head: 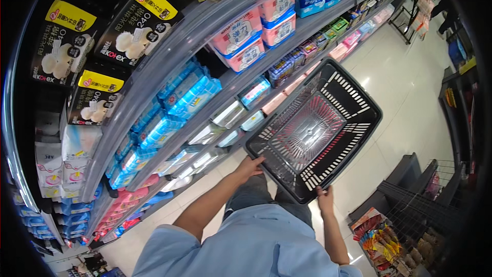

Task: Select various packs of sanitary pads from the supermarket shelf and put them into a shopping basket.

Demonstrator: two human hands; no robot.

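A black plastic shopping basket [348, 138] with slotted walls is held in front of my body, with nothing lying in it. My left hand [250, 166] grips its rim at the near left corner. At the near right side, my right hand [324, 194] holds the rim, its fingers partly hidden behind the edge. To the left, shelves carry black Kotex pad boxes [132, 30], pink and white packs [238, 34] and blue plastic-wrapped packs [161, 127]. The basket's far left side is close to the lower shelves; whether it touches them I cannot tell.
A grey shelf edge [153, 46] curves along the left. Tiled floor [388, 123] runs along the aisle. A rack of snack packets [384, 242] stands at the lower right, near dark shelving [407, 169]. A person's dark-clothed legs [447, 21] show at the upper right.
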